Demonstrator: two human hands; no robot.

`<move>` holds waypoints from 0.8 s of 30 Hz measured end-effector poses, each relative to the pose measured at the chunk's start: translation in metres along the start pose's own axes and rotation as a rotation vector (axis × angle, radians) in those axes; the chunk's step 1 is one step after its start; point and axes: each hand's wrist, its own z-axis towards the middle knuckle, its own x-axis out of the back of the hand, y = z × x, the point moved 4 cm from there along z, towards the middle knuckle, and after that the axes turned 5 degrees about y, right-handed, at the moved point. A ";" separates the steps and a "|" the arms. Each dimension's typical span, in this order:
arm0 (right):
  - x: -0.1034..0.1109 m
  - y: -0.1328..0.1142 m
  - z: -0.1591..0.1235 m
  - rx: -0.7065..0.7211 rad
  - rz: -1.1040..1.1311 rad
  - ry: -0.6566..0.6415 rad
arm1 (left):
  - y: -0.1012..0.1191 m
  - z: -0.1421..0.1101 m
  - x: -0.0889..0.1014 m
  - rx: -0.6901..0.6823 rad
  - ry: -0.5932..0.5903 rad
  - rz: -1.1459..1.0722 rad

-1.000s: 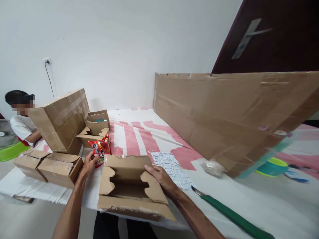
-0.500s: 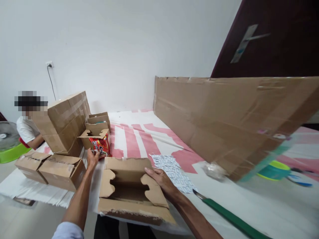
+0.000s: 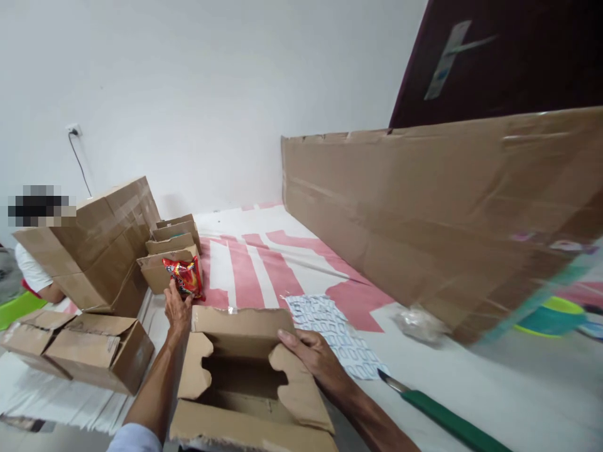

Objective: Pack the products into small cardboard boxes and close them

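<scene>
My left hand is closed on the lower edge of a red snack packet with printed characters. The packet leans upright against a cardboard box in the row behind it. In front of me an open cardboard box has its flaps spread, and the part of its inside that shows looks bare. My right hand grips this box at its far right corner, thumb on top and fingers hidden behind. A green-handled knife lies right of that hand.
Two closed cartons stand at the left, with stacked cartons behind them. A patterned sheet of small packets and a clear plastic bundle lie to the right. A tall cardboard panel borders the table. Someone in a white sleeve is far left.
My left hand has shifted the red packet back and slightly left, against the box row, and the packet has turned. My right hand keeps its hold on the open box. The view has swung slightly.
</scene>
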 end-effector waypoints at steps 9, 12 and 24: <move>0.013 0.015 0.002 -0.041 0.069 0.007 | -0.010 0.026 -0.031 0.016 0.044 0.078; 0.013 0.013 0.000 -0.042 0.094 -0.013 | -0.017 0.027 -0.024 -0.002 0.082 0.058; 0.007 0.016 0.002 -0.070 0.146 -0.033 | -0.023 0.044 -0.022 -0.138 0.121 -0.089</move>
